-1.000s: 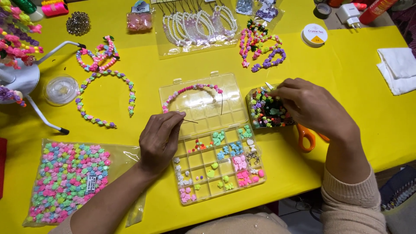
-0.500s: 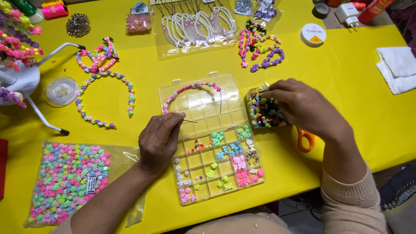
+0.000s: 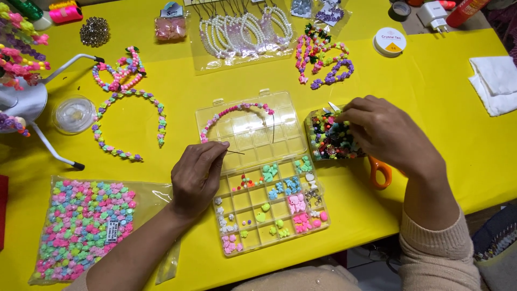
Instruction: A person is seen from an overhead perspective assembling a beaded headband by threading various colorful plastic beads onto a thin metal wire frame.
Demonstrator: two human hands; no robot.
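- Yellow tabletop (image 3: 452,134) carries a clear compartment box (image 3: 253,178), its open lid holding a part-beaded wire (image 3: 237,116).
- Left hand (image 3: 196,175) pinches that wire's thin end.
- Right hand (image 3: 385,132) dips into a small bead tray (image 3: 329,137); its fingertips seem closed on a bead, though the bead itself is hidden.
- Orange scissors (image 3: 379,172) lie partly hidden beneath the right wrist.

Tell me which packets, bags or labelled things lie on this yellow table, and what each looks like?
Clear bag of pastel beads, near left corner, small white label.
Clear packet of white bead loops, far middle.
Small pink packet, far side, left of the loops.
Round white spool, far right, labelled top.
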